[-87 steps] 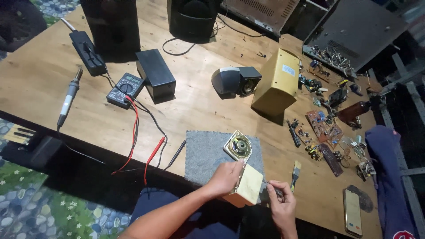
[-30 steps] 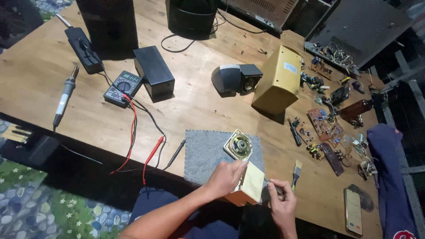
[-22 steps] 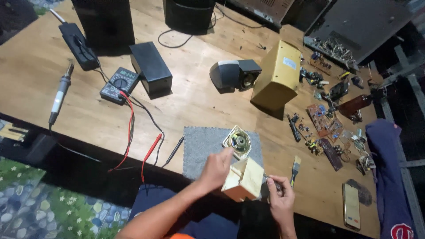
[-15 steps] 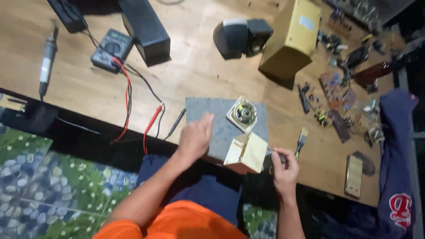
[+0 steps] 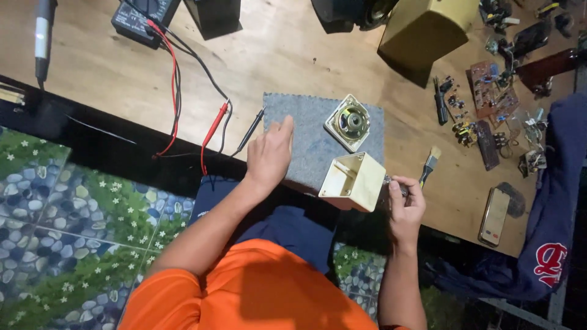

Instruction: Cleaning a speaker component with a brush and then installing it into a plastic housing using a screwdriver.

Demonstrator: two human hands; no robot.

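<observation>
- Right hand (image 5: 405,205) is curled tight around something small and metallic at the side of the cream box (image 5: 353,181) — fingers closed, but what the tool is I can't tell, it's mostly hidden in the fist.
- Left hand (image 5: 269,156) lies flat on the grey mat (image 5: 309,131), fingers loosely spread, holding nothing, index tip pointing up the mat.
- Box sits at the mat's near right corner, right at the table (image 5: 293,58) edge, open side up and tilted; its inside looks empty apart from a small rib.
- Small speaker (image 5: 348,121) lies on the mat just above the box, cone up, in a square pale frame.
- Little brush (image 5: 429,162) lies just right of the right hand.
- Red and black probes (image 5: 215,125) lie left of the mat, leads running up to a meter (image 5: 143,13) that's cut off at the top.
- Yellow cabinet (image 5: 425,27) at the top is also cropped — and a dark speaker next to it too.
- Circuit boards (image 5: 486,91) and loose parts clutter the right side, too small to sort out.
- Phone (image 5: 494,215) lies flat near the right edge, beside a blue garment (image 5: 550,201) with a red patch.
</observation>
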